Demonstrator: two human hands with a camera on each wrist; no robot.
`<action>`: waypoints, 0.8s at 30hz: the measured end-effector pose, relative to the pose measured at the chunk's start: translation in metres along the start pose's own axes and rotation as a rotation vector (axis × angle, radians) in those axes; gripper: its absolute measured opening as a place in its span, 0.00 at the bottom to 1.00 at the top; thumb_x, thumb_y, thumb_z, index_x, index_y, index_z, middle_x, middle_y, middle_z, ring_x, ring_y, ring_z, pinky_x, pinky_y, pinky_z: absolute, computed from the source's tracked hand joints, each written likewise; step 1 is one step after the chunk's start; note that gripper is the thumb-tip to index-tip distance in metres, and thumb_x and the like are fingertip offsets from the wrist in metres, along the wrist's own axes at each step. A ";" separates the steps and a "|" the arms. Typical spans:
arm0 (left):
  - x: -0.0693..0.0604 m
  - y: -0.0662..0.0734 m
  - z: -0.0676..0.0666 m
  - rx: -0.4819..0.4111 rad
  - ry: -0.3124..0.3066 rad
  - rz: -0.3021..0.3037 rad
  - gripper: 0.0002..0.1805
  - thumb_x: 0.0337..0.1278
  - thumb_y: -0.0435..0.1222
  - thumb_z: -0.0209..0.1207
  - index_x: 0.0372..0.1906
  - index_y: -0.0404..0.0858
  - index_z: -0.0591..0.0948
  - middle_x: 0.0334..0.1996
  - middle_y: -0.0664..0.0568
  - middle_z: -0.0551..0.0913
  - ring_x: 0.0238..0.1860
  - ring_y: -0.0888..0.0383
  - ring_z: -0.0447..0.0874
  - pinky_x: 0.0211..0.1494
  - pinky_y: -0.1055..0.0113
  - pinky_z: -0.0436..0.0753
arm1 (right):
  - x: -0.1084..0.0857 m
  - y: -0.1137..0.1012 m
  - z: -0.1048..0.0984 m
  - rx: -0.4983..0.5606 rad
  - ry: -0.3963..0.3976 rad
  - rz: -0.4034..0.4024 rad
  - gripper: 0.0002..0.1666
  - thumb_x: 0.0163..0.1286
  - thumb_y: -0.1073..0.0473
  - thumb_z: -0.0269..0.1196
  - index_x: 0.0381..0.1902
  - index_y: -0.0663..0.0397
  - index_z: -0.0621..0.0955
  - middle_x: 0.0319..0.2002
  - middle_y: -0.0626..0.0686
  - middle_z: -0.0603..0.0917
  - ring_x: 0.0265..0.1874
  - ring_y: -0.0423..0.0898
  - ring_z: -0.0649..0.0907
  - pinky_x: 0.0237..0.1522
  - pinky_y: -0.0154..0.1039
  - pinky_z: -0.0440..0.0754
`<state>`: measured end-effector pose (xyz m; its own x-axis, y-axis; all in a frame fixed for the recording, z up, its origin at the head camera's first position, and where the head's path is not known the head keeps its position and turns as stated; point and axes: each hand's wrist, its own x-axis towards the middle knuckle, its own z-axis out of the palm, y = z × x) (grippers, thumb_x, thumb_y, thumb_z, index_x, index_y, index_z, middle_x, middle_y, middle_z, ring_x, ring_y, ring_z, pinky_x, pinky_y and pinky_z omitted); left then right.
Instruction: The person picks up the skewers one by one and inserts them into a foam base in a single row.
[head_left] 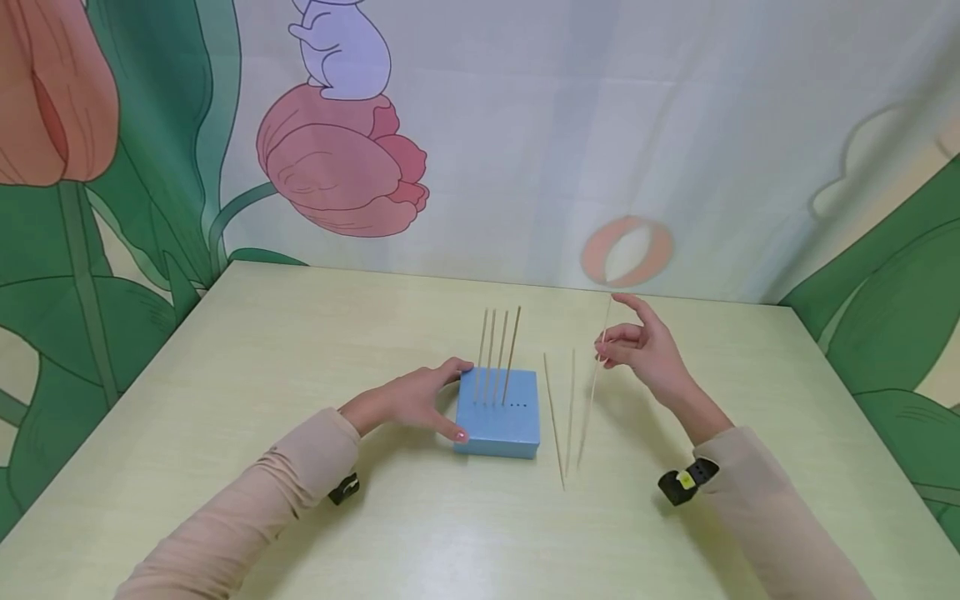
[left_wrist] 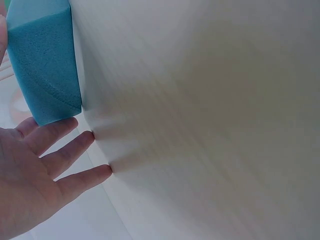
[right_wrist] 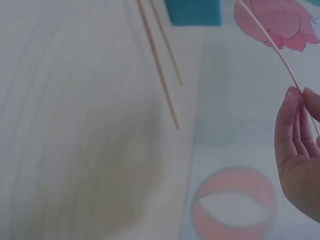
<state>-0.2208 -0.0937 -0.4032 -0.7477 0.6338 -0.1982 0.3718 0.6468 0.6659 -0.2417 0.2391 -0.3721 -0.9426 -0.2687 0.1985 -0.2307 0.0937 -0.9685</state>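
A thin stick (head_left: 592, 392), pinched in the right hand (head_left: 651, 354) at 2 o'clock from the blue block (head_left: 498, 429).
The index finger reaches the stick's upper end; at 9 o'clock the left hand (head_left: 412, 400) grips the block between thumb and fingers — four upright sticks (head_left: 513, 346) in it, beside three holes (head_left: 518, 405) — and at 3 o'clock lie two loose sticks (head_left: 555, 423).
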 end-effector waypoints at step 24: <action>0.001 -0.001 0.000 -0.002 0.003 0.019 0.55 0.36 0.50 0.70 0.68 0.38 0.52 0.66 0.39 0.58 0.67 0.46 0.54 0.65 0.53 0.58 | -0.017 -0.058 0.045 -0.058 0.087 -0.318 0.19 0.57 0.76 0.61 0.45 0.57 0.79 0.29 0.48 0.82 0.27 0.44 0.82 0.31 0.33 0.80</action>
<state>-0.2216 -0.0938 -0.4042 -0.7421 0.6447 -0.1831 0.3849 0.6336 0.6711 -0.2015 0.1945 -0.3260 -0.8378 -0.2105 0.5038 -0.5274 0.0735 -0.8464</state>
